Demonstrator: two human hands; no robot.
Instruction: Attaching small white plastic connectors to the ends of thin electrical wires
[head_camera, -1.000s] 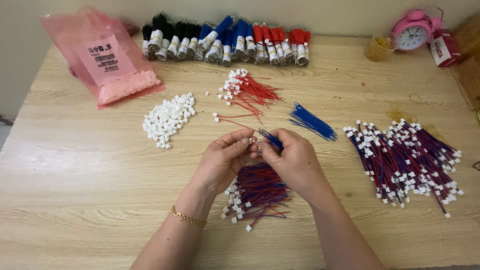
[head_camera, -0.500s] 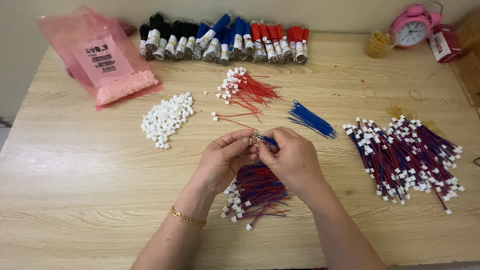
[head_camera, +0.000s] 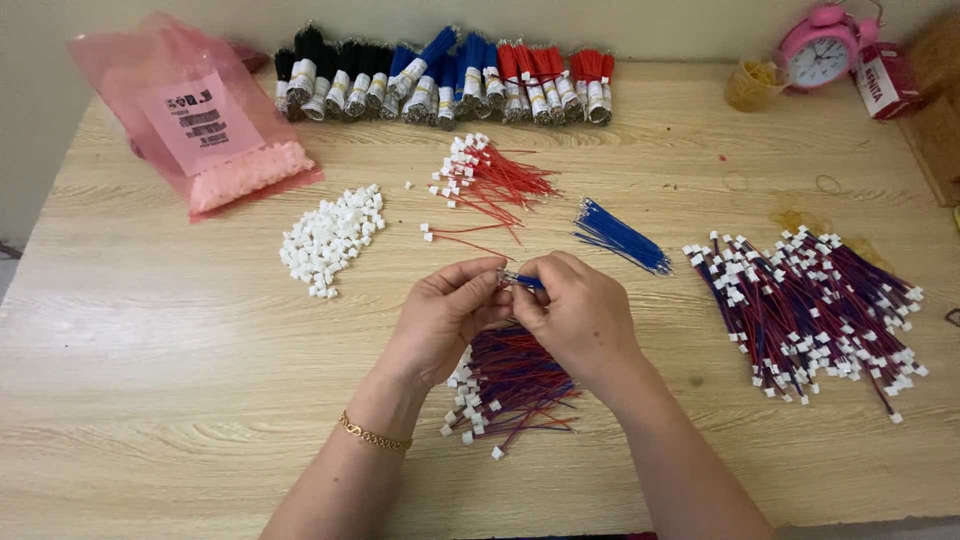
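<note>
At the centre of the frame the left hand (head_camera: 440, 320) and the right hand (head_camera: 580, 315) meet fingertip to fingertip, both grips pinched together on a thin blue wire (head_camera: 524, 282) with what may be a small white plug at its end; the fingers hide too much to be sure. Against the two earlier views the hands sit in almost the same spot and the same pinch, with only the finger positions slightly altered, so the fine work on this one wire goes on and nothing new has been set down.

Just below the hands lies a small bundle of red-and-blue wires (head_camera: 510, 385) with white plugs. Above, on the counter (head_camera: 150, 380), sit loose blue wires (head_camera: 620, 235), red wires (head_camera: 495, 180) and a heap of white plugs (head_camera: 330, 238). A larger pile of finished wires (head_camera: 810, 315) fills the right side. Taped wire bundles (head_camera: 450, 85), a pink bag (head_camera: 195, 120) and a pink clock (head_camera: 818, 52) line the top edge.
</note>
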